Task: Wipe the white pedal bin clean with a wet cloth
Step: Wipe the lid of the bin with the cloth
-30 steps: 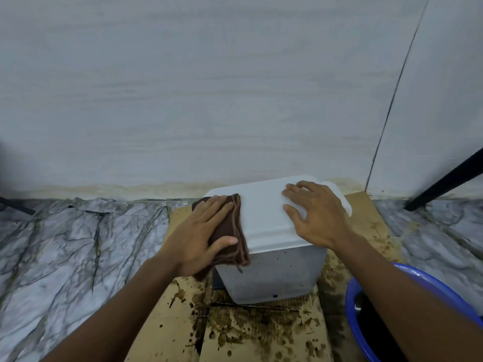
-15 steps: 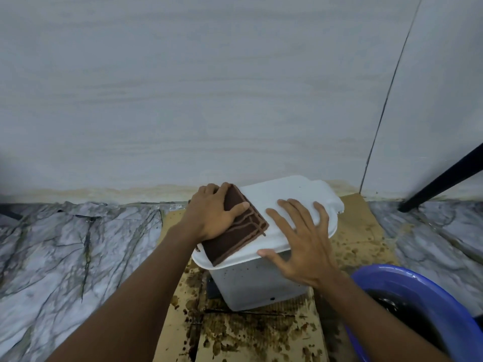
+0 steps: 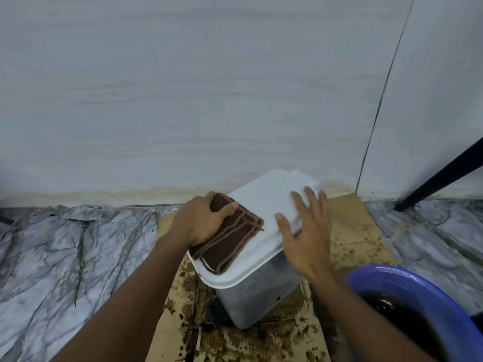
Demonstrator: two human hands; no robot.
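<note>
Centre frame, bin lid (image 3: pixel 271 205): white plastic, smooth, matt, with a faint sheen beside my right hand (image 3: pixel 305 231). Below it, bin body (image 3: pixel 261 296): same plastic, duller, peppered with dark specks. Under my left hand (image 3: pixel 201 220), cloth (image 3: pixel 230 244): brown fabric, soft nap, raised paler hems. Beneath the bin, cardboard (image 3: pixel 352 231): tan, rough, corrugated ribs showing, blotched brown. Lower left, floor (image 3: pixel 65 257): marble-look, grey-veined, slightly glossy. Upper frame, wall (image 3: pixel 209 100): pale, matt, faint grain streaks. Lower right, basin (image 3: pixel 392 278): blue plastic, glossy.

Just behind bin (image 3: pixel 264 293), wall (image 3: pixel 235 100); basin (image 3: pixel 407 275) right.
</note>
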